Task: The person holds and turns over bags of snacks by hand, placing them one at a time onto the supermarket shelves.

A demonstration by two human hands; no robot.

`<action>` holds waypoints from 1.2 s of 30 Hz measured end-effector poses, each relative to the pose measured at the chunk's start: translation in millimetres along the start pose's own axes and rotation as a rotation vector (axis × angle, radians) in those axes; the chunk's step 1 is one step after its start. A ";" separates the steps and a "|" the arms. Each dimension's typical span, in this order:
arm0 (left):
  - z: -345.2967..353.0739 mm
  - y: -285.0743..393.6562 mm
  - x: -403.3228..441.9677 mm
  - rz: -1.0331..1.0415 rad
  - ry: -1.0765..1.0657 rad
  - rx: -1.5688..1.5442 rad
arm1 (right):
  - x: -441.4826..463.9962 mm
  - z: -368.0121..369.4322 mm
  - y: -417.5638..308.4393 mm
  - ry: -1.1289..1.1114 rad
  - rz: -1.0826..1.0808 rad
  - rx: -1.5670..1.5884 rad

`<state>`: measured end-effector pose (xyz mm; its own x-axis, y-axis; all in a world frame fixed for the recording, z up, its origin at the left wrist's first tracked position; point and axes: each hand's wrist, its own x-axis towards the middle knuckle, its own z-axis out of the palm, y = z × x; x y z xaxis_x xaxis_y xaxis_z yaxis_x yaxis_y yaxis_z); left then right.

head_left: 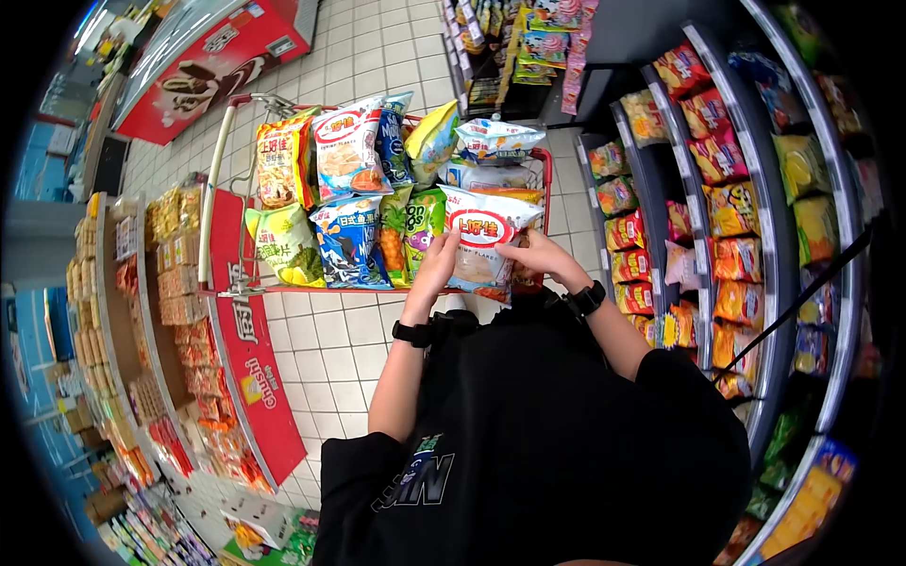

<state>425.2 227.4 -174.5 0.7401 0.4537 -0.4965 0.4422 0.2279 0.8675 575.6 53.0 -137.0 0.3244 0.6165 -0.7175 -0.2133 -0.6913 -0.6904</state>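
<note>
A white and pink bag of prawn flakes [479, 257] with a red oval logo is held at the near right side of a shopping cart [549, 184]. My left hand [440, 260] grips its left edge. On its right side, the thumb of my right hand [547, 258] presses the front; the other fingers are partly hidden. Beside my left hand in the cart stand a green snack bag [425, 222] and a blue snack bag [354, 247]. Another prawn flakes bag [349, 156] stands upright farther back. A yellow-green bag [283, 247] leans at the near left.
Shelves of snack bags [731, 208] rise close on the right. A shelf with a red end panel [250, 349] and packaged food stands on the left. A red freezer [222, 71] is at the back left, a hanging snack rack [543, 47] ahead. Tiled floor [344, 330] surrounds the cart.
</note>
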 end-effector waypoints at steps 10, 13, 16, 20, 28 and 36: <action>-38.5 70.0 -53.2 0.118 -0.229 0.205 | -75.0 45.4 -26.2 0.504 -0.319 0.248; -42.6 86.2 -51.5 0.320 -0.149 0.171 | -102.9 43.2 -40.5 0.570 -0.411 0.174; -43.6 106.1 -58.9 0.526 -0.249 0.230 | -121.9 37.5 -49.9 0.620 -0.422 0.178; -38.8 131.0 -69.5 0.683 -0.450 0.119 | -154.5 41.9 -83.3 0.640 -0.540 0.231; -42.8 161.8 -83.5 0.761 -0.321 -0.197 | -162.5 46.6 -122.6 0.712 -0.829 0.153; -54.4 205.8 -115.1 0.747 -0.291 -0.195 | -189.7 68.9 -150.2 0.460 -0.804 0.260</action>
<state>403.5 268.9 62.9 0.9179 0.3096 0.2481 -0.2945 0.1127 0.9490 482.7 65.9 96.4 0.7806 0.6232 0.0481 0.0511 0.0131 -0.9986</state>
